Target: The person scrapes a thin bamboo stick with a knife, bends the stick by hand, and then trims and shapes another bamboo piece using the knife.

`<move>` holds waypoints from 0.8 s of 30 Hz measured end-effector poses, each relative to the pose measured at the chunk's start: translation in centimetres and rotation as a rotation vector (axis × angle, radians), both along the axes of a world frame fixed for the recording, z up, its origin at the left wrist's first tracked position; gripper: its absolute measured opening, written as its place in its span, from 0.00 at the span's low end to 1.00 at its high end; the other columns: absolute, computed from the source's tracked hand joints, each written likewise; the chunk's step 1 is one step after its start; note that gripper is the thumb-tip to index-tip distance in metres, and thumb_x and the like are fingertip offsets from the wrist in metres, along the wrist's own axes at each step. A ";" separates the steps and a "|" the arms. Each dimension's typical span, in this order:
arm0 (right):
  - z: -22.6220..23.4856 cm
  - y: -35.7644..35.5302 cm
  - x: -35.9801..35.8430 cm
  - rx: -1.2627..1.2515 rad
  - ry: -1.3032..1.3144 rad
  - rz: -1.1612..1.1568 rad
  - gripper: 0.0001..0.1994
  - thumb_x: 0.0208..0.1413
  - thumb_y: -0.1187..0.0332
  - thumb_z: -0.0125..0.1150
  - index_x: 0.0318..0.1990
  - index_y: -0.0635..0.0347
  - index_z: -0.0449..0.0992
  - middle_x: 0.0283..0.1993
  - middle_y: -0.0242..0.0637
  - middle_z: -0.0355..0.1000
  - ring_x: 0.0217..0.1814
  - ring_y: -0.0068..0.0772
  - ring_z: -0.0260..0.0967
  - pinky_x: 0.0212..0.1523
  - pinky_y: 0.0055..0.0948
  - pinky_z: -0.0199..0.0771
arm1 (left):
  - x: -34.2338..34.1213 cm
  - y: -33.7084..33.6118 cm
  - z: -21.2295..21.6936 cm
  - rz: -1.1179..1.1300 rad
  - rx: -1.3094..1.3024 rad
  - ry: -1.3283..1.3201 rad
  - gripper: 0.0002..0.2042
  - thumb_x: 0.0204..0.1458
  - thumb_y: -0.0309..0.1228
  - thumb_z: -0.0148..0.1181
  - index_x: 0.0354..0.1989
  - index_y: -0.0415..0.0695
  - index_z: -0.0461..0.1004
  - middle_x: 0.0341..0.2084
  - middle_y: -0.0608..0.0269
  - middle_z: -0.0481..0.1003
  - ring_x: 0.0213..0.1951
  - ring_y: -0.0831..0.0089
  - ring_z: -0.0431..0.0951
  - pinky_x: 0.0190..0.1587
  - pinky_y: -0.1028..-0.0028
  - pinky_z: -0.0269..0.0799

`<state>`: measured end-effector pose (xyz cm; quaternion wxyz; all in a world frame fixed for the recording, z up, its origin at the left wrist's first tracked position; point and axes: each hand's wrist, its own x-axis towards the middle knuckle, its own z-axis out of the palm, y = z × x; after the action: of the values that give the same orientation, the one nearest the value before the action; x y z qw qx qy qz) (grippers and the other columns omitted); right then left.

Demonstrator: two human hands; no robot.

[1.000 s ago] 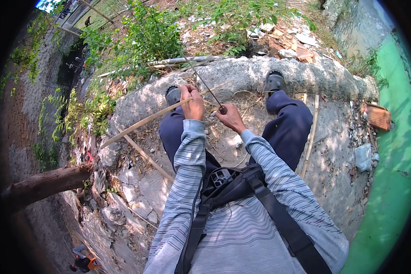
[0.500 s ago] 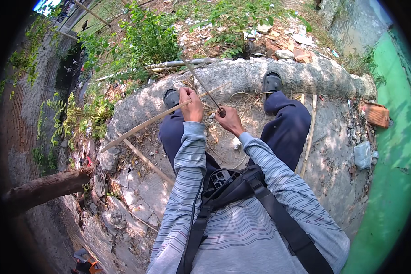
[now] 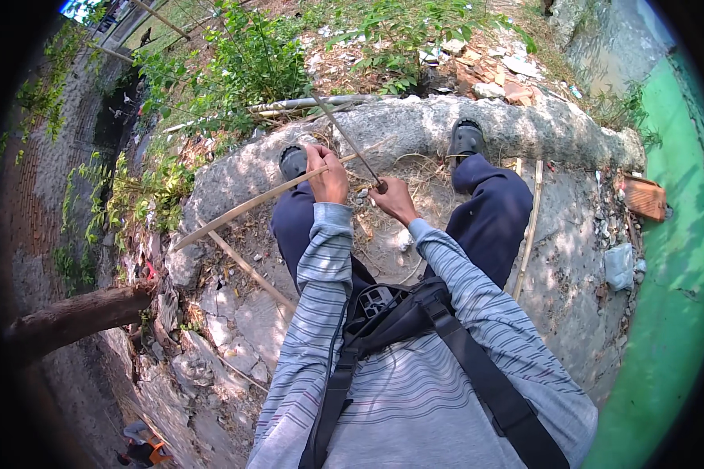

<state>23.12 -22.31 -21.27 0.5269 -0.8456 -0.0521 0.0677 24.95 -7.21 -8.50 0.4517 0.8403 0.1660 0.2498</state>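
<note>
The left hand (image 3: 327, 178) is gripping a long bamboo strip (image 3: 250, 205), which is extending down-left over the concrete slab (image 3: 571, 258). The right hand (image 3: 393, 200) is clenching the handle of a thin dark blade (image 3: 346, 141), which is angling up-left across the strip just beside the left hand. Both knees are flanking the hands. More strips (image 3: 529, 227) are lying on the slab at the right. A log (image 3: 74, 316) is lying well apart at the left, and leafy plants (image 3: 242, 66) are growing beyond the curb (image 3: 446, 121).

Two hands (image 3: 328, 176); two shoes (image 3: 293, 162)
</note>
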 end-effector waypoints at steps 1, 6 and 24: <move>-1.4 -0.9 0.5 0.008 0.050 -0.064 0.16 0.49 0.62 0.65 0.26 0.69 0.73 0.22 0.47 0.72 0.22 0.39 0.68 0.29 0.40 0.66 | 0.2 -0.5 0.1 -0.011 -0.003 -0.007 0.06 0.57 0.27 0.44 0.35 0.38 0.65 0.28 0.47 0.72 0.31 0.52 0.73 0.41 0.57 0.70; -2.2 -1.0 -0.8 0.010 0.151 -0.121 0.16 0.50 0.61 0.65 0.24 0.67 0.74 0.19 0.44 0.71 0.21 0.37 0.66 0.28 0.41 0.66 | 0.3 0.3 -0.5 -0.025 0.027 0.003 0.05 0.57 0.26 0.44 0.34 0.38 0.64 0.27 0.45 0.72 0.31 0.49 0.73 0.40 0.54 0.69; 2.6 -0.1 0.1 0.269 0.075 -0.152 0.11 0.50 0.65 0.66 0.25 0.64 0.74 0.20 0.33 0.71 0.23 0.21 0.65 0.28 0.29 0.67 | -1.5 1.3 -0.3 -0.146 -0.253 -0.019 0.10 0.49 0.27 0.71 0.34 0.38 0.75 0.28 0.58 0.80 0.30 0.73 0.82 0.36 0.74 0.79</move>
<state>23.25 -22.45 -18.67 0.6407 -0.7657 0.0232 0.0513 23.49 -5.93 -8.76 0.5723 0.7842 0.1304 0.2013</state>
